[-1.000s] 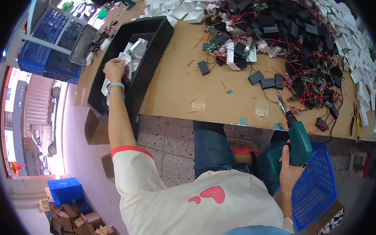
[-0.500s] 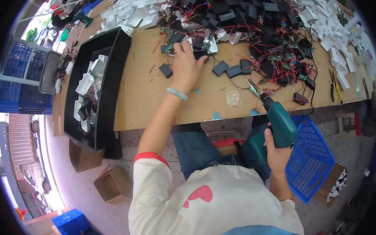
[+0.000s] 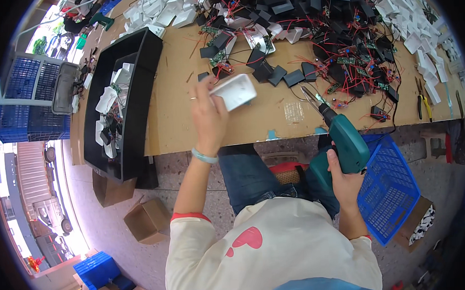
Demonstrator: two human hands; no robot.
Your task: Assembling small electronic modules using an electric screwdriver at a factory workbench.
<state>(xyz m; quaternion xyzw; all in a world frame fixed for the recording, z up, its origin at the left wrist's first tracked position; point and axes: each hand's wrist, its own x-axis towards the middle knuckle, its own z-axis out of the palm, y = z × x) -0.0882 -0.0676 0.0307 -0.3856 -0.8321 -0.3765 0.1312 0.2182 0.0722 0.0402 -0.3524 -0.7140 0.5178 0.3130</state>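
Observation:
In my left hand [image 3: 209, 115] is a shallow white plastic case [image 3: 235, 92], gripped at its left end and tilted above the cardboard-covered table, its hollow side partly showing. My right hand [image 3: 345, 179] is closed around a green pistol-shaped power tool [image 3: 348, 142] at the table's front edge. Its long metal tip points up and left over the table, close to a small circuit board [image 3: 320, 99]. Just beyond the white case lie several black rectangular blocks [image 3: 263, 71], some with wires. Another white case [image 3: 259, 40] with a circuit board in it sits behind them.
A large tangled heap of black blocks, red wires and circuit boards [image 3: 348, 59] covers the back right. White cases [image 3: 401, 23] pile up beyond. At left stands a long black bin [image 3: 94, 151] with assembled pieces. Pliers [image 3: 423, 103] lie far right; a blue basket [image 3: 387, 190] is below.
My left hand has drawn back toward me and left from the heap's edge, lifting a white case. Black blocks there have shifted. My right hand still holds the tool in nearly the same place.

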